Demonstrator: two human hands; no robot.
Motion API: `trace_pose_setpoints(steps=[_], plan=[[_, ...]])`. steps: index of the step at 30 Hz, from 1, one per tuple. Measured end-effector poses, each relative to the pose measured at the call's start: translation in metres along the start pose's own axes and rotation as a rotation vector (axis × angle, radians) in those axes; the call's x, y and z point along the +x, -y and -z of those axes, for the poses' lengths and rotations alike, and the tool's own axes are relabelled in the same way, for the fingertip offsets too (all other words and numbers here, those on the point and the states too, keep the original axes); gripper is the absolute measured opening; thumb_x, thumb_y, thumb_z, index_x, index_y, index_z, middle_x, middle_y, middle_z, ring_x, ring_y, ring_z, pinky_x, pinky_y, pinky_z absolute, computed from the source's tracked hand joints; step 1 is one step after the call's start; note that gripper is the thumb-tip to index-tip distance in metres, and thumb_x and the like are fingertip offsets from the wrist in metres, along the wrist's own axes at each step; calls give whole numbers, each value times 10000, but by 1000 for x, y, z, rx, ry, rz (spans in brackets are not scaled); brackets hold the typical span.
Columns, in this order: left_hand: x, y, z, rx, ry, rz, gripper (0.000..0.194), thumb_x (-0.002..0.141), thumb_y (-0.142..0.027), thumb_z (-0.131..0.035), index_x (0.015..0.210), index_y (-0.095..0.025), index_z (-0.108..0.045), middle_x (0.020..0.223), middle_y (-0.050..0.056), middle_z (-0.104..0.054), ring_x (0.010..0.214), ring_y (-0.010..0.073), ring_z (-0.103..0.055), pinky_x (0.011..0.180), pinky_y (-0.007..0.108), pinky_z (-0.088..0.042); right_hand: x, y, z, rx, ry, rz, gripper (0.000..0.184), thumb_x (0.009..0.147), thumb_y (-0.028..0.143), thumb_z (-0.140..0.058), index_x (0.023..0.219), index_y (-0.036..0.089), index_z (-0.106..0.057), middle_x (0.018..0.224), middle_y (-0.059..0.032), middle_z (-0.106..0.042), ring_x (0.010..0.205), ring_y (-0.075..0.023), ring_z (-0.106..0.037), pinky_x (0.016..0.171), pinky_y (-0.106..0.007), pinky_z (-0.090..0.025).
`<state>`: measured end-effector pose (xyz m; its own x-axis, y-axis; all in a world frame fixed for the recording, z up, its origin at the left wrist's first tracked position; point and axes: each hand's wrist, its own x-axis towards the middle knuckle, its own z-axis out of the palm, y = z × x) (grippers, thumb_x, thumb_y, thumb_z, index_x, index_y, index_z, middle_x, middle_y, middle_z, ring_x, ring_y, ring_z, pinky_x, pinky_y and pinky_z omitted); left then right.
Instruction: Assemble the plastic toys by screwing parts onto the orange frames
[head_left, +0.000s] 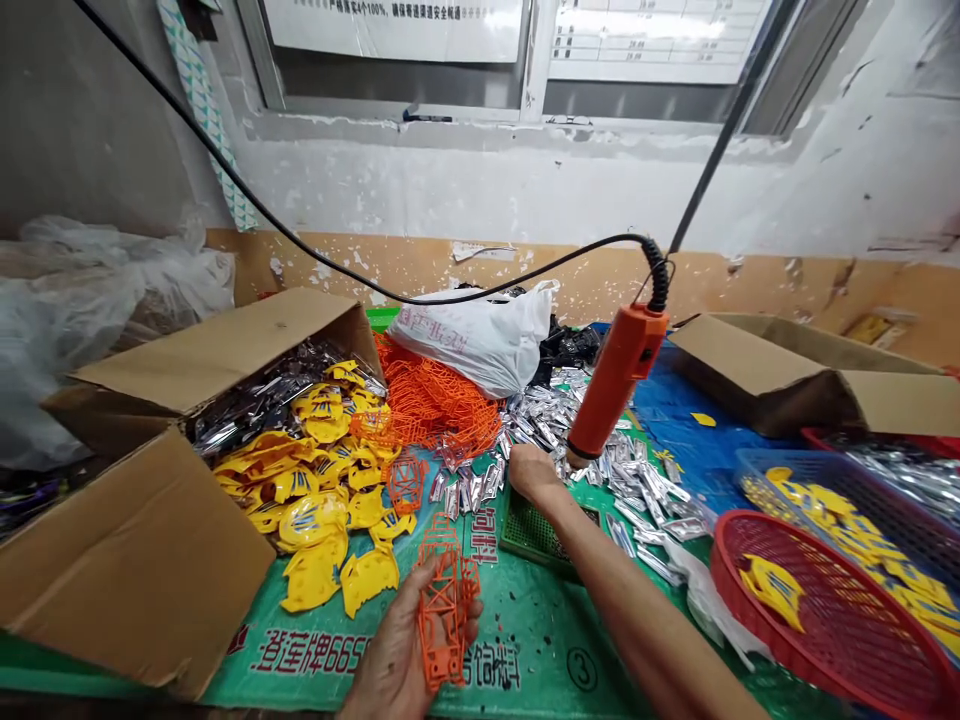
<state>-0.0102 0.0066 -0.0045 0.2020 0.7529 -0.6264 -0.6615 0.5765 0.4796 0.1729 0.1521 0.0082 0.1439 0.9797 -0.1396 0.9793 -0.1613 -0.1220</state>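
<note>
I hold the orange lattice frame (444, 598) in my left hand (394, 645), low and near me, above the printed green sheet (540, 630). The palm is turned up, the thumb lies along the near-left edge, and the fingers curl underneath so that their tips show past the right side; it is a light cradle more than a squeeze. The frame looks like thin moulded plastic, so I judge it very light, stiff along its side rails but springy across the open bracing, where a hard pinch could bow or snap a strut. The best hold, I think, is on the two long rails or the more solid end nearest me, leaving the fine bars at the far end alone. It seems smooth, though the open bars should give my fingers plenty to catch on. In the tangled orange heap (439, 395) beyond, similar latticework probably hooks together, so a straight tug there could bend something. My right hand (534, 472) is at the far-left edge of the green mesh tray (517, 545), beside the silver pieces (536, 430) and the hanging orange electric screwdriver (619, 380); its fingertips are hidden, so I cannot tell whether they pinch anything.
</note>
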Motion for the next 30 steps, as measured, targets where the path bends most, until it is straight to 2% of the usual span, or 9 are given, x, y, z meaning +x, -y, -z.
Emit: trace_pose_setpoints(steps=[4, 7, 8, 10, 13, 16, 18, 25, 30], plan=[[1, 0, 1, -52, 55, 3, 242, 850, -268, -583, 1057, -155, -534, 733, 88, -716, 607, 233, -695, 568, 316, -534, -9, -2, 7, 193, -55, -31, 345, 895, 330, -560, 1192, 156, -545, 1202, -98, -577, 1016, -208, -603, 849, -414, -521], [4, -2, 2, -104, 76, -2, 182, 849, -290, -580, 976, -163, -550, 708, 83, -715, 584, 230, -688, 550, 305, -515, -26, 0, 12, 386, -64, 34, 284, 898, 315, -553, 1132, 157, -575, 1160, -88, -595, 1003, -202, -603, 846, -404, -514], [5, -4, 3, -130, 97, 6, 178, 858, -303, -564, 961, -157, -559, 702, 84, -713, 579, 228, -685, 550, 304, -511, -34, 2, 13, 467, -44, 92, 189, 895, 254, -535, 1021, 141, -622, 1083, -108, -624, 988, -212, -605, 839, -375, -502], [6, -8, 2, -197, 108, -8, 237, 884, -357, -512, 952, -139, -576, 710, 92, -711, 571, 224, -677, 550, 306, -502, -53, 5, 10, 642, 52, 235, 116, 851, 202, -533, 880, 155, -636, 900, -66, -660, 871, -190, -626, 760, -316, -508], [3, -13, -1, -276, 119, -47, 300, 904, -381, -464, 953, -115, -592, 725, 96, -706, 590, 212, -673, 576, 300, -496, -82, 11, -2, 896, 219, 326, 207, 843, 335, -510, 852, 154, -609, 741, -30, -632, 648, -152, -610, 604, -292, -510], [-2, -17, -5, -313, 136, -80, 312, 919, -375, -425, 974, -120, -595, 743, 86, -701, 623, 208, -676, 596, 295, -493, -103, 16, -14, 1377, 363, 209, 307, 730, 382, -652, 933, 158, -604, 715, 9, -575, 574, -124, -589, 541, -275, -488], [-6, -17, -5, -316, 147, -77, 317, 924, -373, -416, 955, -116, -600, 732, 80, -693, 628, 198, -671, 610, 293, -495, -110, 18, -20, 1602, 391, 105, 433, 630, 339, -749, 999, 163, -607, 667, 48, -515, 535, -114, -576, 510, -264, -468], [-4, -14, -3, -249, 136, -68, 286, 909, -333, -454, 941, -103, -621, 758, 95, -700, 661, 207, -673, 639, 315, -523, -117, 11, -28, 1579, 350, 70, 496, 594, 339, -763, 1019, 117, -638, 643, 16, -585, 539, -132, -587, 512, -282, -469], [-1, -10, -7, -234, 139, -69, 291, 913, -334, -447, 934, -107, -626, 765, 90, -697, 658, 201, -673, 626, 307, -527, -118, 4, -27, 1506, 348, 144, 493, 577, 261, -757, 1045, 147, -653, 571, 77, -489, 468, -90, -502, 491, -263, -443]])
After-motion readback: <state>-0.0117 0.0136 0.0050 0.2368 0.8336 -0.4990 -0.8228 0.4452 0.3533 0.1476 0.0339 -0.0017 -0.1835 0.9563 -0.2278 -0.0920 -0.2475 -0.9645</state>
